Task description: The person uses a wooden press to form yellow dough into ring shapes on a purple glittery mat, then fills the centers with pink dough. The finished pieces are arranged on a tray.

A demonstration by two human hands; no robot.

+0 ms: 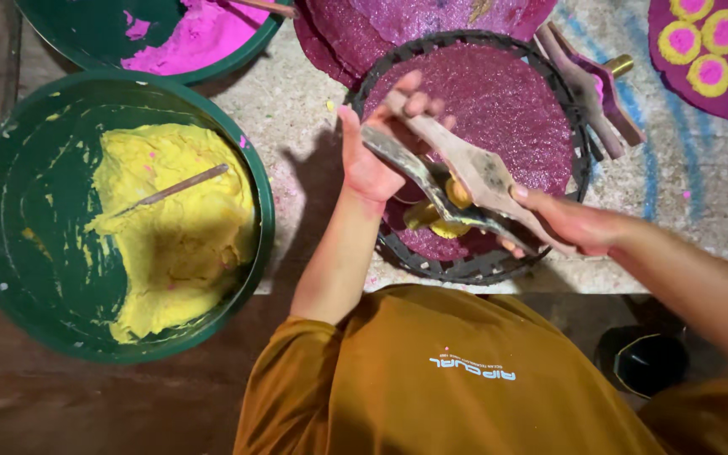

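My left hand (368, 160) grips the far ends of a two-armed wooden press (473, 173). My right hand (570, 226) holds the press's near ends. Yellow dough (448, 226) shows at the brass barrel under the arms. The press hangs over a round purple disc (507, 109) lying on a black woven tray (457, 268). Both hands are closed on the wooden arms.
A green basin (10, 253) of yellow dough with a stick stands at the left. Another green basin with pink dough (195, 38) is at the top. A second wooden press (587, 84) lies right of the tray. A purple disc with yellow-pink rosettes (709, 50) is at the top right.
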